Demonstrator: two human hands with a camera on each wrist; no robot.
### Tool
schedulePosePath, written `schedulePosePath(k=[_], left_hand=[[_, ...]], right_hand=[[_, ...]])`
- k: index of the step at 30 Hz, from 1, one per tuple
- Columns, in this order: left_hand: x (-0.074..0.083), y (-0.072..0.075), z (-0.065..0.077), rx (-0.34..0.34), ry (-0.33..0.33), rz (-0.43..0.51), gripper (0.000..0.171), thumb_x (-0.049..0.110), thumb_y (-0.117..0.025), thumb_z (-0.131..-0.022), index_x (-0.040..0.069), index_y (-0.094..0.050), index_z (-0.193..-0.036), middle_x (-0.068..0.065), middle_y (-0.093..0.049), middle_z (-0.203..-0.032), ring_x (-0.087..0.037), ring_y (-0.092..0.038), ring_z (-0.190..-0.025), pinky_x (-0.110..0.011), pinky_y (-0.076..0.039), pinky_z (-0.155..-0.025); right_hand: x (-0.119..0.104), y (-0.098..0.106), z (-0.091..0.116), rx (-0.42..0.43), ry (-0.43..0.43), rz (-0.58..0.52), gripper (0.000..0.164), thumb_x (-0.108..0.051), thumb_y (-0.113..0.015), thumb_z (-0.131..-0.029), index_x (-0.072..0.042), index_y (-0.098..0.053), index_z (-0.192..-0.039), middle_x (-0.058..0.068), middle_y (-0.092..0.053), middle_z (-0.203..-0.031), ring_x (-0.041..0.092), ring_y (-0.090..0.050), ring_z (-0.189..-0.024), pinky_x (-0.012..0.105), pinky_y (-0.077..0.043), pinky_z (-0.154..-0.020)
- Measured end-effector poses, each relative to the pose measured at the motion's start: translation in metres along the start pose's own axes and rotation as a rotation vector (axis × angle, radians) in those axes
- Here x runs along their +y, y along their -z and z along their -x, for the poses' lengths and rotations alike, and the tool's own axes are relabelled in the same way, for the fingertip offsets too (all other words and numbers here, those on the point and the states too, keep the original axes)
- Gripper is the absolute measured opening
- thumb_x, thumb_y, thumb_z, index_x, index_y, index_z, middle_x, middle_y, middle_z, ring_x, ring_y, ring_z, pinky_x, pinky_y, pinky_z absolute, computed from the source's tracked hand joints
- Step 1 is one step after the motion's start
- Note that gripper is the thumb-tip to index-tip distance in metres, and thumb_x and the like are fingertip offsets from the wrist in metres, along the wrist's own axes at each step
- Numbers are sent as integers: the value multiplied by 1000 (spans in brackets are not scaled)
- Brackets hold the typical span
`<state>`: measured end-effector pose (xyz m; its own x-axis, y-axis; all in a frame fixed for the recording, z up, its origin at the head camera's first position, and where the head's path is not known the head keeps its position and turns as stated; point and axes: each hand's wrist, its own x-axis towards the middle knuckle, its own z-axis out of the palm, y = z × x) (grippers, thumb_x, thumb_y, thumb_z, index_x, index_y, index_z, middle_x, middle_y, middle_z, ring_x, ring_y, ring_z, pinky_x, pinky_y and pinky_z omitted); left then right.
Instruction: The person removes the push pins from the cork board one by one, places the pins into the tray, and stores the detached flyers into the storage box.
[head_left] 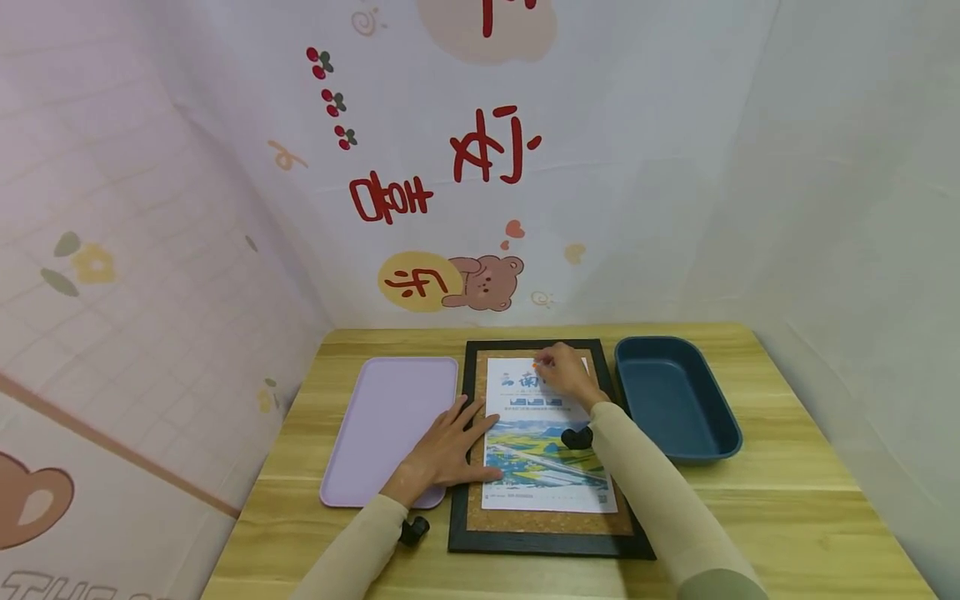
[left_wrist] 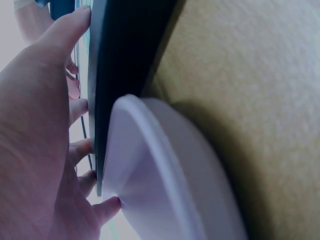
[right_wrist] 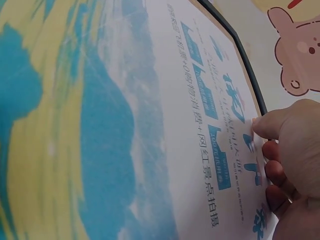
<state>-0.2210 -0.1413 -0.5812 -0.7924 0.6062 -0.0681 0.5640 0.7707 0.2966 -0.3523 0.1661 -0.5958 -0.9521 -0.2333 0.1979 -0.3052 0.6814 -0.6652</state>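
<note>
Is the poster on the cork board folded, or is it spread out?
Spread out: in the head view, the poster lies flat on the cork board, both its bottom corners visible.

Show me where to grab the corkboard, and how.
Probably by the near bar of its black frame, coming from the person's side, thumb on top. The corkboard lies flat and that bar is bare, while the paper covers much of its middle. The left hand and lilac tray crowd its left side; the right sleeve crosses its right.

Pale printed walls (head_left: 637, 208), cartoon bear (head_left: 491, 285), wood-grain table (head_left: 787, 525)
</note>
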Motion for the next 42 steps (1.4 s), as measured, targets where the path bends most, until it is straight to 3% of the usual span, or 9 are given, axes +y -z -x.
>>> schedulePosePath(k=[5, 11, 18, 27, 34, 42], left_hand=[[-2, 0, 0, 0, 10, 0, 102, 82, -70, -97, 31, -38, -179, -13, -21, -191, -48, -16, -177, -74, -34, -134], [-1, -1, -2, -2, 15, -1, 102, 83, -69, -97, 32, -37, -179, -12, -20, -191, -47, -15, -178, -74, -33, -134], [0, -2, -2, -1, 16, 13, 101, 82, -70, -97, 31, -38, -179, -13, -21, -191, -47, -15, -178, -74, -33, -134], [0, -5, -4, 13, 1, 0, 101, 82, -70, -97, 31, -38, -179, -14, -22, -190, -48, -16, -177, -74, -34, -134], [1, -4, -2, 2, 12, 7, 102, 81, -70, -98, 30, -37, -179, -14, -20, -191, -48, -14, -177, -74, -32, -135], [2, -3, -4, -3, 17, -1, 101, 83, -68, -98, 32, -36, -179, -13, -20, -191, -47, -14, -178, -74, -32, -135]], right_hand=[[-10, 0, -2, 5, 18, 13, 19, 1, -72, -104, 6, -84, -118, 25, -76, -113, 40, -67, -105, 59, -58, -98], [5, -7, -6, 44, 65, 4, 18, -6, -73, -104, 1, -86, -113, 18, -74, -108, 32, -64, -99, 51, -57, -92], [-4, -4, -3, 9, -4, 28, 18, -3, -73, -105, 1, -86, -117, 21, -74, -114, 37, -66, -106, 57, -58, -98], [-8, -5, -4, 48, -63, 55, 14, -4, -75, -105, -2, -88, -110, 18, -77, -113, 34, -68, -106, 54, -58, -96], [-11, -6, -6, 31, -133, 50, 13, -10, -74, -107, -6, -87, -108, 15, -76, -117, 31, -67, -110, 52, -57, -102], [-12, -2, -9, 9, -161, 39, 11, -11, -75, -106, -6, -84, -102, 14, -77, -111, 30, -67, -101, 51, -57, -96]])
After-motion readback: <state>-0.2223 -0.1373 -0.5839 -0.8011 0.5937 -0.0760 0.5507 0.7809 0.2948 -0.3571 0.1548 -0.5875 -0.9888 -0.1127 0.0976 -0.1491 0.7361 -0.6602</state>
